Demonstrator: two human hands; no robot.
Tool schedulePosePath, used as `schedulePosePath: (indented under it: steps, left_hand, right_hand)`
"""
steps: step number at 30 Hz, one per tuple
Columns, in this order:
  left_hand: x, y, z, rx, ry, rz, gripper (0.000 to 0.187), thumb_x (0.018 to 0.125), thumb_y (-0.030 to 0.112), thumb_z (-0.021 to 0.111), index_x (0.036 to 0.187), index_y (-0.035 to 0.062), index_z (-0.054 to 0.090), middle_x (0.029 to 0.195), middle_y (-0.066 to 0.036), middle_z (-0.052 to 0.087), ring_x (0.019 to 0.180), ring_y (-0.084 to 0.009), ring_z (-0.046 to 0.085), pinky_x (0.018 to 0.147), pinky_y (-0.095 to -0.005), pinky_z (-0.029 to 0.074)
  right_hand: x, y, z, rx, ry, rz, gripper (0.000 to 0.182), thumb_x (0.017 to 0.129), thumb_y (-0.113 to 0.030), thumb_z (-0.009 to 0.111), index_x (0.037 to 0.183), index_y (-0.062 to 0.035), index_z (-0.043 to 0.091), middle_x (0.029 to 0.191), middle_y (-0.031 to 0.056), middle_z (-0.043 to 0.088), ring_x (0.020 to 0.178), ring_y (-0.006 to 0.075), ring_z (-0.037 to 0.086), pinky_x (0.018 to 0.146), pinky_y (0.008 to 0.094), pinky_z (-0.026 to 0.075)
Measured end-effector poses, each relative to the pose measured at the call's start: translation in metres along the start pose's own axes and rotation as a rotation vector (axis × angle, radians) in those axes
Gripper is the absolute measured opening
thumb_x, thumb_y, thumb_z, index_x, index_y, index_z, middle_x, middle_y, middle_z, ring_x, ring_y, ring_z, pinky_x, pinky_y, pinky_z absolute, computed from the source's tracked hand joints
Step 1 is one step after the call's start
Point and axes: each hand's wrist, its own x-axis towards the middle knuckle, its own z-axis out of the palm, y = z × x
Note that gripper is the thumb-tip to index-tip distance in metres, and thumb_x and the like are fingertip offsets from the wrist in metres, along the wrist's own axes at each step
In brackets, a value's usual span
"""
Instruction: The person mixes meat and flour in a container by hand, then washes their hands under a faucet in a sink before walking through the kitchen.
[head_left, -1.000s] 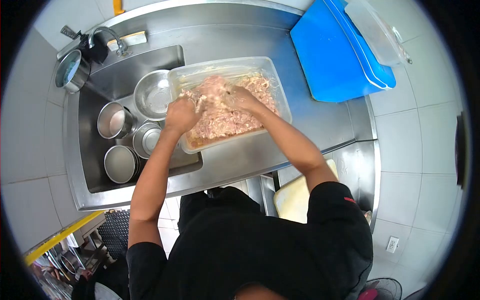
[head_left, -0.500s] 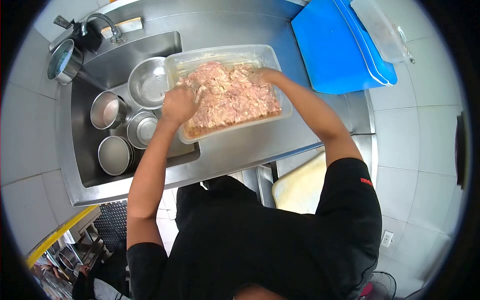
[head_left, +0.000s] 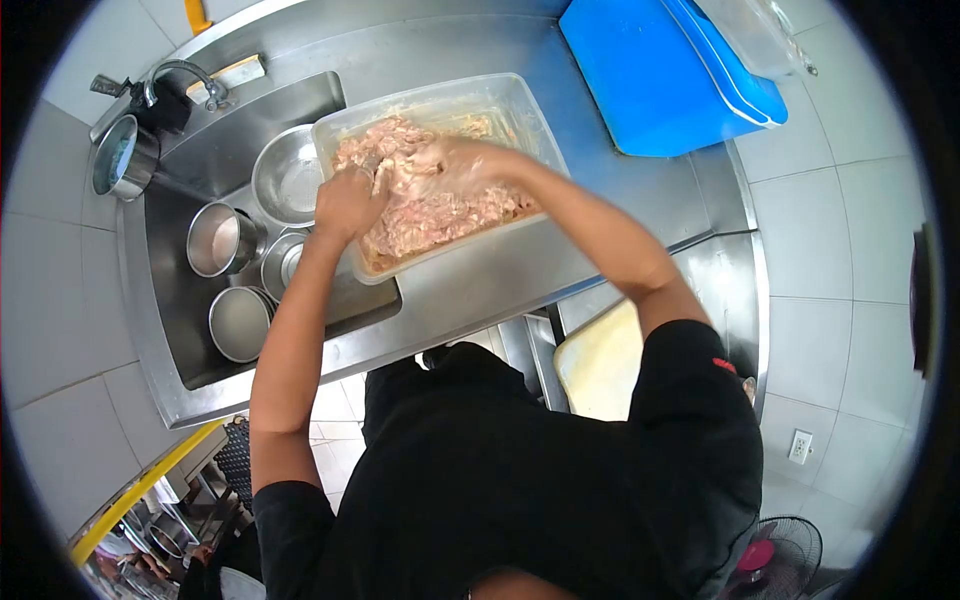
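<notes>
A translucent plastic tub (head_left: 543, 118) holds a mass of pale pink, raw chopped meat (head_left: 435, 225). It stands on the steel counter, its left end beside the sink. My left hand (head_left: 350, 203) is at the tub's left side, closed with its fingers curled into the meat. Farther in, my right hand (head_left: 465, 165) is pressed into the middle of the meat. Motion smears it, and its fingers cannot be made out. Bits of meat cling around both hands.
The steel sink (head_left: 165, 290) on the left contains a wide metal bowl (head_left: 290, 180) and several metal pots. A faucet (head_left: 180, 68) rises behind it. At the back right stands a blue bin (head_left: 660, 80). A yellowish board (head_left: 600, 365) lies below the counter, and a fan (head_left: 785, 550) is at lower right.
My right hand has swept left from the tub's right end to the middle, pushing meat toward my left hand. Bare tub floor now shows at the upper right. The camera view has shifted slightly.
</notes>
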Motion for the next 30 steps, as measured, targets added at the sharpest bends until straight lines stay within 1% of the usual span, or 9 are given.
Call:
schedulePosePath:
  steps: [4,7,9,13,16,18,22,26,30]
  left_hand:
    - [0.004,0.009,0.006,-0.063,-0.23,-0.009,0.051,0.088,0.04,0.032,0.096,-0.0021,0.059,0.096,-0.027,0.057,0.093,-0.0371,0.055,0.084,-0.0421,0.042]
    - [-0.005,0.015,0.016,0.129,-0.484,0.102,0.05,0.088,0.038,0.031,0.097,-0.0018,0.058,0.098,-0.026,0.057,0.093,-0.0383,0.055,0.085,-0.0414,0.041]
    - [-0.01,0.015,0.028,0.127,-0.483,0.151,0.05,0.089,0.037,0.029,0.098,-0.0023,0.059,0.098,-0.024,0.057,0.093,-0.0376,0.055,0.085,-0.0408,0.042]
    - [-0.01,0.029,0.023,-0.046,-0.608,-0.106,0.059,0.088,0.045,0.027,0.096,-0.0039,0.059,0.098,-0.024,0.058,0.096,-0.0361,0.055,0.086,-0.0394,0.041]
    - [-0.009,0.028,0.028,-0.256,-0.71,-0.295,0.068,0.085,0.053,0.027,0.097,-0.0051,0.059,0.096,-0.024,0.059,0.097,-0.0353,0.055,0.087,-0.0375,0.041]
    - [-0.009,0.023,0.043,-0.377,-0.695,-0.398,0.072,0.083,0.058,0.028,0.098,-0.0056,0.059,0.095,-0.023,0.06,0.097,-0.0352,0.055,0.088,-0.036,0.04]
    - [0.002,0.021,0.081,-0.714,-0.435,-0.474,0.072,0.084,0.058,0.029,0.116,-0.0035,0.048,0.107,-0.017,0.057,0.098,-0.0296,0.056,0.086,-0.038,0.043]
    - [0.013,0.03,0.074,-1.6,-0.484,-0.539,0.059,0.089,0.051,0.028,0.125,0.0048,0.038,0.115,-0.009,0.053,0.1,-0.0227,0.055,0.084,-0.0415,0.046]
    - [0.017,0.043,0.041,-1.966,-0.509,-0.383,0.044,0.092,0.042,0.03,0.116,0.0086,0.045,0.106,-0.009,0.056,0.094,-0.0208,0.058,0.08,-0.041,0.05]
  right_hand:
    - [-0.018,0.065,-0.029,-0.112,0.062,-0.06,0.065,0.079,-0.053,0.051,0.121,-0.0044,0.045,0.11,0.0225,0.054,0.098,0.033,0.054,0.086,0.042,0.042]
    - [-0.028,0.107,-0.025,-0.365,-0.084,0.195,0.062,0.082,-0.051,0.047,0.124,-0.0059,0.041,0.111,0.0226,0.053,0.093,0.0314,0.056,0.084,0.0407,0.044]
    - [-0.036,0.125,-0.005,0.079,-0.224,0.555,0.059,0.085,-0.049,0.041,0.128,-0.0095,0.037,0.119,0.0196,0.049,0.092,0.0307,0.056,0.083,0.0404,0.044]
    - [-0.059,0.103,0.019,0.173,-0.253,0.568,0.059,0.088,-0.049,0.034,0.132,-0.0092,0.031,0.129,0.0171,0.04,0.108,0.0294,0.049,0.091,0.0392,0.039]
    - [-0.049,0.117,0.034,-0.18,-0.117,0.132,0.059,0.089,-0.049,0.026,0.136,-0.0141,0.024,0.139,0.0137,0.025,0.124,0.0273,0.032,0.1,0.043,0.029]
    - [-0.05,0.089,0.038,0.106,-0.074,0.374,0.065,0.085,-0.055,0.027,0.137,-0.0163,0.021,0.143,0.009,0.018,0.131,0.0248,0.016,0.106,0.0367,0.016]
    - [-0.032,0.05,0.05,0.767,0.053,0.538,0.066,0.086,-0.055,0.027,0.136,-0.0124,0.022,0.142,0.0093,0.018,0.131,0.024,0.015,0.107,0.0361,0.015]
    - [0.008,0.068,0.06,1.215,0.1,0.285,0.068,0.085,-0.056,0.034,0.131,-0.0073,0.031,0.134,0.0123,0.031,0.122,0.0259,0.034,0.095,0.0444,0.035]
    - [-0.002,0.053,0.045,1.675,0.033,0.152,0.06,0.083,-0.053,0.044,0.122,-0.0071,0.043,0.114,0.0117,0.052,0.097,0.0254,0.056,0.08,0.0449,0.049]
